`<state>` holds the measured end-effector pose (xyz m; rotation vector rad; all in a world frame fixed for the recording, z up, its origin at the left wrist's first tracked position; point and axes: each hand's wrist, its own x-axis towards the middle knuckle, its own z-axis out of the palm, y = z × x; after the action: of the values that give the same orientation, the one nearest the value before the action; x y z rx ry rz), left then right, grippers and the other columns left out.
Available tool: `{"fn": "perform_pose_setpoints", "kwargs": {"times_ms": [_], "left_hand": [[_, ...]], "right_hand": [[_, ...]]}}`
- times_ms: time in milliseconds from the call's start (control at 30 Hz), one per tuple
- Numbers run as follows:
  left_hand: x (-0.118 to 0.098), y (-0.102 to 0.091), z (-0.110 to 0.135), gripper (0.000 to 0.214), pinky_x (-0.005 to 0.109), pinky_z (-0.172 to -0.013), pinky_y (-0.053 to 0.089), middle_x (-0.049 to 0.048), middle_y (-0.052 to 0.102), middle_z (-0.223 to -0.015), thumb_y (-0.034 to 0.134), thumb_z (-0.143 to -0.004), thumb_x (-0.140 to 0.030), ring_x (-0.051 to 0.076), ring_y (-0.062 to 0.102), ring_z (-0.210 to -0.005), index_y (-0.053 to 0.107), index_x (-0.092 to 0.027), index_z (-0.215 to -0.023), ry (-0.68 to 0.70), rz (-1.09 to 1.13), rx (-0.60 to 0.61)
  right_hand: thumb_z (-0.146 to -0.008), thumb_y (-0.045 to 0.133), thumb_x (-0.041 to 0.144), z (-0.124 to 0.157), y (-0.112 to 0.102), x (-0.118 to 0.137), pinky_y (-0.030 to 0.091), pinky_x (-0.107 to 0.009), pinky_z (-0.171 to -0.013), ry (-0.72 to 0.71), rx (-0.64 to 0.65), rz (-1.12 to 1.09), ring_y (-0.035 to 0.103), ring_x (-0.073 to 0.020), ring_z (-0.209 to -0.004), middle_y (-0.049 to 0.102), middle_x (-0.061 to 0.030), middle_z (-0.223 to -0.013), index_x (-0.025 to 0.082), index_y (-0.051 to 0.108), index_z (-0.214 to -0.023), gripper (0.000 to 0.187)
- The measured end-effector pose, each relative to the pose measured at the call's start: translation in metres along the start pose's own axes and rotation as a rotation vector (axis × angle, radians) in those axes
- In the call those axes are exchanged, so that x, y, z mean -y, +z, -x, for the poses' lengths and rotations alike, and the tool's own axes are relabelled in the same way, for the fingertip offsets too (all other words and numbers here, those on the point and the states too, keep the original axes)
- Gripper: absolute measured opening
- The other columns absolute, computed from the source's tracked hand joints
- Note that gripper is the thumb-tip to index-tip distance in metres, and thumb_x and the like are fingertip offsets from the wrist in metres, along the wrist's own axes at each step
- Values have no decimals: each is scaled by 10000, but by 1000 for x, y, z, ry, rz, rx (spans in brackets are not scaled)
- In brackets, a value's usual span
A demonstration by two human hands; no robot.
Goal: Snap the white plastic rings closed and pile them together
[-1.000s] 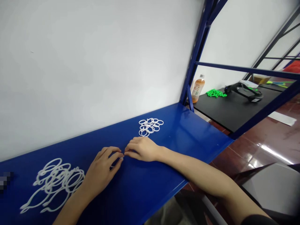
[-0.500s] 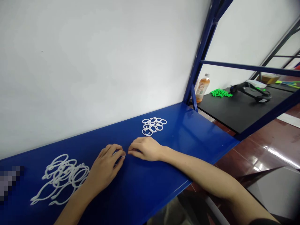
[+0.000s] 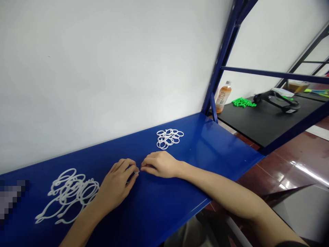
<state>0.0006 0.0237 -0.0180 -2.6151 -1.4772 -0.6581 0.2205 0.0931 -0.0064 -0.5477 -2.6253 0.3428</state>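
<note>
My left hand (image 3: 119, 180) hovers low over the blue table, thumb and fingertips pinched on a small white ring (image 3: 136, 172), mostly hidden by the fingers. Just to its right, my right hand (image 3: 161, 164) has curled fingers pressed together close to the left fingertips; whatever they hold, if anything, is hidden. By my left wrist lies a tangled pile of white loops (image 3: 69, 192), some with pointed, knob-like ends. Beyond my right hand sits a cluster of smaller, closed white rings (image 3: 169, 138).
The blue table (image 3: 205, 147) meets a white wall behind, with a blue metal frame (image 3: 221, 61) at its right end. A black table (image 3: 241, 123) beyond bears a drink bottle (image 3: 223, 97), green pieces (image 3: 243, 102) and a black headset (image 3: 279, 100). A blurred patch (image 3: 11, 197) lies far left.
The view has shifted very slightly. Both hands hold nearly the same pose, while less of the white ring shows between my left fingers.
</note>
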Motion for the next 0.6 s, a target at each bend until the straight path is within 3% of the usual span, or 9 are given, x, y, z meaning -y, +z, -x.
{"fn": "perform_pose_setpoints", "kwargs": {"times_ms": [233,600], "left_hand": [[-1,7,-1,213,354,-938,505,40,675,-1077,481,-985,-367,197,619,-1029,651,-246,-1030,-33,73,-49],[1,15,3,302,306,-865,569,42,703,-1082,490,-974,-468,185,690,-980,629,-248,-1126,-84,180,-76]], "right_hand": [[-1004,548,296,1,-1,1,464,-252,-731,5,-4,-23,651,-150,-818,717,-42,-933,167,662,-1026,173],[-963,612,377,3,-7,3,485,-253,-697,24,-6,-152,665,-146,-817,710,-37,-989,181,619,-1020,204]]}}
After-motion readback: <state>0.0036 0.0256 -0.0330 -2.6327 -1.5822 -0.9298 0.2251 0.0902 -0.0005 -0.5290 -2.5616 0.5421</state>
